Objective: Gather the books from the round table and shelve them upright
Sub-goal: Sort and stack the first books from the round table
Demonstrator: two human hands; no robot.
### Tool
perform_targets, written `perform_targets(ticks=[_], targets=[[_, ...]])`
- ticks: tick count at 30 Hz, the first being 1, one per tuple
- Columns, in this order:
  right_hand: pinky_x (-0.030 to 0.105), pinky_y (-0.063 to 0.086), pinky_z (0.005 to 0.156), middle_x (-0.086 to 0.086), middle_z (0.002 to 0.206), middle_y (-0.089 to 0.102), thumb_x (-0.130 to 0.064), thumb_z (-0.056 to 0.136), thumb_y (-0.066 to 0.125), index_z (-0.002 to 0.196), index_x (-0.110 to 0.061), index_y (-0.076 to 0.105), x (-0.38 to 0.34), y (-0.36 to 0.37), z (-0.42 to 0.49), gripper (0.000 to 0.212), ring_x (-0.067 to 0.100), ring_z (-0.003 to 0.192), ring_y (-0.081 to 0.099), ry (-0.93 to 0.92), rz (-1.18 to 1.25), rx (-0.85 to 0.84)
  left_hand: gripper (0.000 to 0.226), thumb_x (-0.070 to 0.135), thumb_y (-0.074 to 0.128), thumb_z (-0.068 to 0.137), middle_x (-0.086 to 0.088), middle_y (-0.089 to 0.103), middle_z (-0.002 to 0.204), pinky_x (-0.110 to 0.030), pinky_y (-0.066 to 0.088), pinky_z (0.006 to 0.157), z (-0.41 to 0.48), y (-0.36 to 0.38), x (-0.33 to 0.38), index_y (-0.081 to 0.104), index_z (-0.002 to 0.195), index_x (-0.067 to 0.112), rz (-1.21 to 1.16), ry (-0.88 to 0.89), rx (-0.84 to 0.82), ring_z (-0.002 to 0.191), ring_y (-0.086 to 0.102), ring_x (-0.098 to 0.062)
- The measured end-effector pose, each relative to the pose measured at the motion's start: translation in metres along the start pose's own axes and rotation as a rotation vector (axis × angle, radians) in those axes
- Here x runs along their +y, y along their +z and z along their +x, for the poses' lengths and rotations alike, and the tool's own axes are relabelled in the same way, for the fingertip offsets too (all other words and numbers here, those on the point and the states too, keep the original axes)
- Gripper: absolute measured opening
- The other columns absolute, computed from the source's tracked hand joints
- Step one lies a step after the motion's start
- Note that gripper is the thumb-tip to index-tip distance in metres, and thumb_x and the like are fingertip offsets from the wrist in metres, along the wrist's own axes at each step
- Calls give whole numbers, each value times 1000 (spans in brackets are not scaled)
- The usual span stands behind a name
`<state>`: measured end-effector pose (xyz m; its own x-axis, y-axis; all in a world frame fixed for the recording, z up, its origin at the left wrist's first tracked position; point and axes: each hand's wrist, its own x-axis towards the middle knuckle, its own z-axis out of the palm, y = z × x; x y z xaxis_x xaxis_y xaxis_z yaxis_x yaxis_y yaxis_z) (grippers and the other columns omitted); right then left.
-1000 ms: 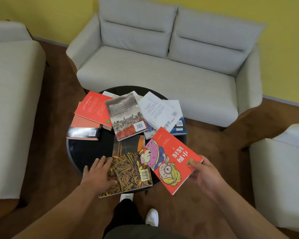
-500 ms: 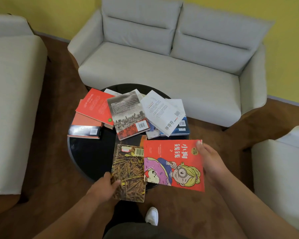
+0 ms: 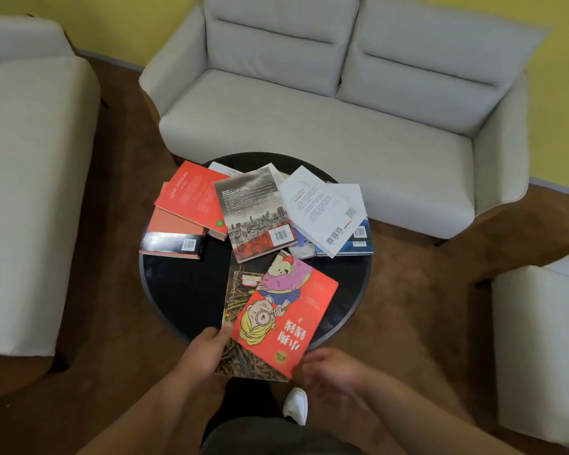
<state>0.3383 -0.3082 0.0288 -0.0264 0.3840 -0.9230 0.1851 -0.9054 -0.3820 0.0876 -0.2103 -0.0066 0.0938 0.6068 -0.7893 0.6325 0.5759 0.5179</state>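
- Under the left hand [image 3: 207, 353]: the red cartoon book [image 3: 284, 318] now stacked on the brown book [image 3: 240, 359], both pinched together.
- Beside it, the right hand [image 3: 329, 366] has let go, fingers loose, blurred.
- Stack begun; other books remain beyond on the round table [image 3: 178, 290].

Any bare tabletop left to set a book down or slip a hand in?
Bare glass on the round table: the near-left patch between the black-edged book and the held stack in the left hand, and the right rim beside the red cartoon book. The far half is crowded with overlapping books.
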Motion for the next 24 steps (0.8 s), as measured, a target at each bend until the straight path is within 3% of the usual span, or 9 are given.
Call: perform_targets(ticks=[4,7,9,11,14,17,20,24], targets=[[29,55,62,3,117,66,-37,94,65,131,-10,53,-13,-8,36,47,19,94,66,-86,99,220,63,60,52,92,0,64,121,-37,53,93,7,-5,9,55,133,12,86,43,3,104,65,-17],[47,56,92,4,127,64,-37,97,62,126,-14,51,-31,-9,52,39,27,114,64,-86,296,235,70,59,64,84,-3,59,134,-40,48,102,17,-8,24,51,140,19,26,43,-29,116,62,-22],[45,55,93,9,125,64,-26,96,64,120,-14,48,-40,-5,57,31,27,107,66,-118,307,338,69,66,68,71,-2,71,121,-47,52,101,27,-9,32,62,126,24,-106,28,-66,105,71,-21],[37,55,80,7,115,65,-19,96,63,122,-14,47,-49,-1,61,30,21,91,65,-127,274,415,57,58,68,79,-4,78,106,-47,57,92,35,-9,41,63,120,18,-213,-11,-84,93,76,-23],[33,55,72,2,105,66,-16,99,57,125,-19,46,-61,7,62,29,18,87,68,-121,326,334,49,41,74,85,-8,78,100,-43,61,79,39,-5,54,59,119,10,-239,-64,-82,85,77,-26],[29,53,68,2,110,66,-14,98,57,129,-21,45,-68,19,58,34,16,90,68,-140,281,260,69,46,82,74,-15,77,100,-45,62,73,40,-12,57,55,121,3,-278,-108,-117,85,77,-31],[32,54,78,4,119,66,-16,97,58,134,-18,42,-64,24,58,40,19,99,68,-135,280,203,60,45,76,82,-22,76,105,-58,56,92,35,-15,55,65,120,-1,-353,-163,-226,95,74,-41],[47,57,95,7,115,69,-20,95,62,129,-15,41,-52,28,57,39,26,100,72,-47,459,133,67,44,79,79,-20,70,111,-58,59,83,27,-2,46,46,123,5,-374,-158,-149,91,74,-39]])
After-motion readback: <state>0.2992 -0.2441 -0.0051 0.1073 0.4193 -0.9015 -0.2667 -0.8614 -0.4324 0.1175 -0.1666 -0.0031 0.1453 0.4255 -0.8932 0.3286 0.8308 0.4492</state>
